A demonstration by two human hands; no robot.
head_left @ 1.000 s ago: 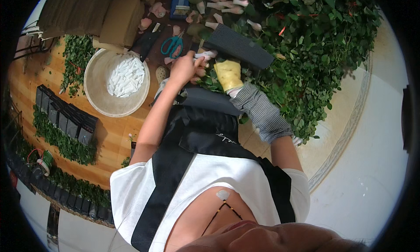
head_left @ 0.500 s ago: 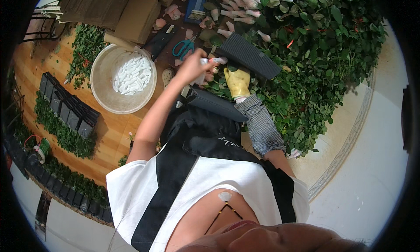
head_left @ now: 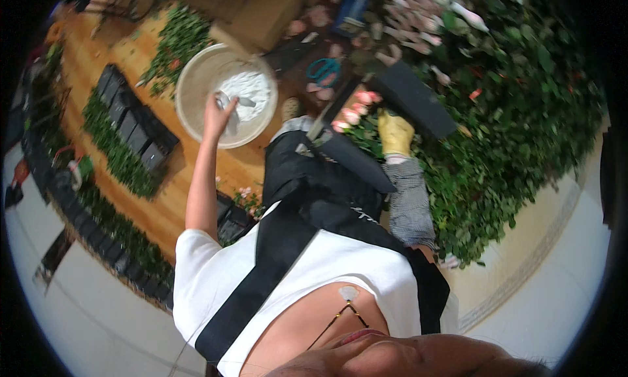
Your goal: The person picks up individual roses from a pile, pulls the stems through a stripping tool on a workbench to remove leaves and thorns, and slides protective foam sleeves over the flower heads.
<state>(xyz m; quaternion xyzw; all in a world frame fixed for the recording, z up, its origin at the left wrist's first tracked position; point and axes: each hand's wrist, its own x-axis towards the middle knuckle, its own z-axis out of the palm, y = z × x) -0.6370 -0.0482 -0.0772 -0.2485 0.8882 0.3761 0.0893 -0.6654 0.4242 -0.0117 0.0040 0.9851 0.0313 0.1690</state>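
- White, short strip-like pieces (head_left: 255, 89): heaped loose inside the round, smooth-walled, pale bucket (head_left: 186, 112), which stands on the plank-patterned wooden floor (head_left: 121, 53).
- Left hand (head_left: 220, 114): bare, reaching over the bucket's near side with the fingers bent toward the pieces. Motion blur covers the fingertips – whether they grip a piece cannot be told.
- Pink roses (head_left: 356, 110): compact, rounded heads in a short row, positioned between two dark panels, with green leaves beside them.
- Right hand (head_left: 396, 133): covered by a yellow glove, set among the leaves just beside the roses. A grey checked fabric sleeve (head_left: 411, 197) covers the forearm. The fingertips are hidden; their closure cannot be told.
- Panels: a flat, rectangular far panel (head_left: 418, 102), dark grey, and a near panel (head_left: 356, 160) with a rounded edge, lying beside the black cloth apron (head_left: 288, 167).
- Scissors (head_left: 324, 71): teal loop handles, well apart from both hands.
- Leafy stems (head_left: 504, 135): a broad, dense green mass to the right, with tapered, pale-pink wrapped buds (head_left: 412, 23) along its upper edge.
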